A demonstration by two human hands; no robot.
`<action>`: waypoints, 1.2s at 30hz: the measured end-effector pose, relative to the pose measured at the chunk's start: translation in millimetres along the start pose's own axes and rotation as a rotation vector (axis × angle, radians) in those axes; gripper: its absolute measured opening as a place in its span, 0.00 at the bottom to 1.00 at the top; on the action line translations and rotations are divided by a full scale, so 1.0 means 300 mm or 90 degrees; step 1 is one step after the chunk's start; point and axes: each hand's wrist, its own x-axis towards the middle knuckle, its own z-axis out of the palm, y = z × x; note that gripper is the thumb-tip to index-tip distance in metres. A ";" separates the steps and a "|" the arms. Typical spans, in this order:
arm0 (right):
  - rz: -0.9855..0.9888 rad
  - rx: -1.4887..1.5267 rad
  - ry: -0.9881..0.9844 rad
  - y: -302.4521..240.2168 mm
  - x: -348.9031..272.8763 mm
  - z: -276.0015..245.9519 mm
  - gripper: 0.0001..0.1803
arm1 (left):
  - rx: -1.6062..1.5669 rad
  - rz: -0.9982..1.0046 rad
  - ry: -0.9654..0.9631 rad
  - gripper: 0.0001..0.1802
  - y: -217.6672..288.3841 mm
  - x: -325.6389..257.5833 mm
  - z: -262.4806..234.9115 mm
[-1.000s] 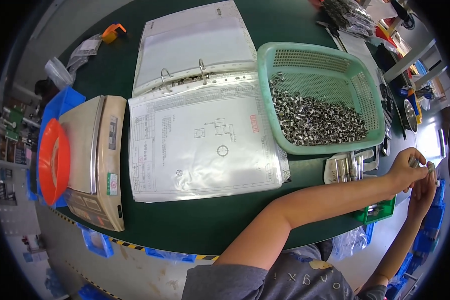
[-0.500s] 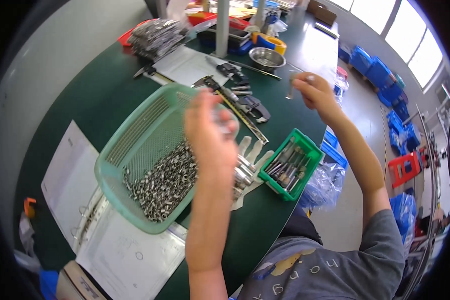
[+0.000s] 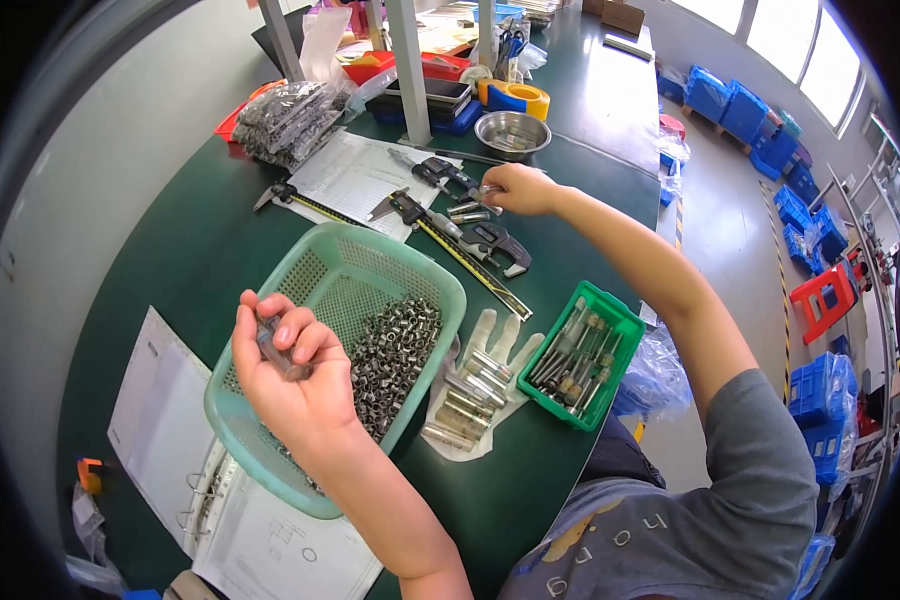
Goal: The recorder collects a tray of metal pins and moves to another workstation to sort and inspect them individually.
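My left hand (image 3: 305, 385) is palm up over the left part of the green mesh basket (image 3: 232, 415), its fingers curled round a small see-through tube (image 3: 282, 352). Loose short metal rings (image 3: 395, 365) fill part of that basket. Farther off, my right hand (image 3: 522, 190) pinches a small shiny cylinder (image 3: 491, 190), partly hidden by the fingers. It is just above a few short metal cylinders (image 3: 469, 213) lying between two micrometers (image 3: 498, 245). On a white glove (image 3: 457, 447) rest several see-through tubes (image 3: 476, 388).
A small green bin (image 3: 625, 345) of long-stemmed metal pieces stands by the table's right edge. Calipers (image 3: 460, 255) and a steel bowl (image 3: 512, 134) lie farther off. An open ring binder (image 3: 270, 540) is at the near left. Bagged parts (image 3: 285, 122) lie beside a metal post (image 3: 407, 75).
My left hand has moved left and turned palm up, showing the tube. My right hand has moved left to the short metal cylinders. The view has shifted slightly.
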 end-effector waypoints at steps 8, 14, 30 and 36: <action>-0.023 0.093 -0.012 0.056 0.030 0.042 0.13 | -0.019 0.016 0.015 0.07 0.025 0.020 -0.012; 0.007 0.232 0.045 0.089 0.046 0.076 0.13 | -0.019 0.003 0.015 0.07 0.025 0.030 -0.021; 0.100 0.089 0.072 0.063 0.007 0.081 0.18 | 0.002 0.000 0.029 0.07 0.015 0.052 -0.043; 0.109 0.225 0.062 0.108 0.007 0.094 0.19 | 0.003 0.001 0.047 0.07 0.016 0.060 -0.051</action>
